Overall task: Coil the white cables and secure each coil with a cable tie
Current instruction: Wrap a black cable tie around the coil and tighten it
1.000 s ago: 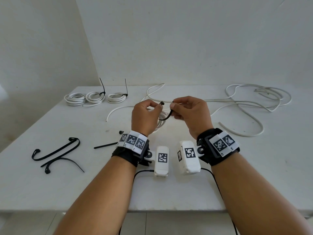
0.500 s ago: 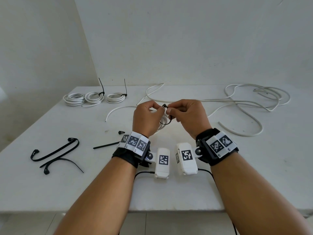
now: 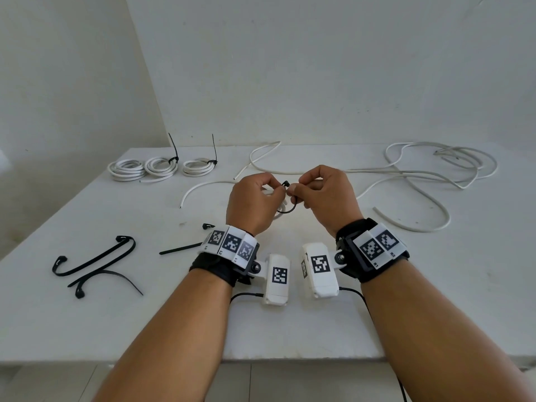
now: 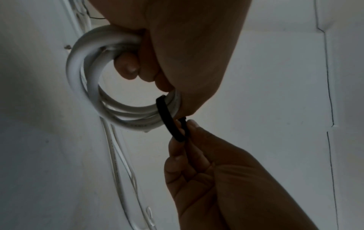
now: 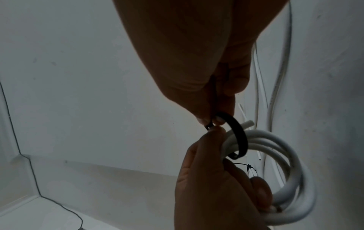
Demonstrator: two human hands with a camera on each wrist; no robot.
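Note:
My left hand grips a small coil of white cable above the table's middle, fingers curled through its ring. A black cable tie loops around one side of that coil. My right hand pinches the tie between thumb and forefinger, fingertip to fingertip with the left hand. The tie arches from the coil to the pinch, and its small head sticks up between the two hands. In the head view the hands hide most of the coil.
Three tied white coils lie at the back left. Loose white cable sprawls across the right and back of the table. Spare black ties lie front left, another tie and a black scrap near my left wrist.
The hands came closer together and rose slightly. The black tie, hanging in an open curve before, is now bent into a tighter loop round the coil with its ends meeting at the fingertips.

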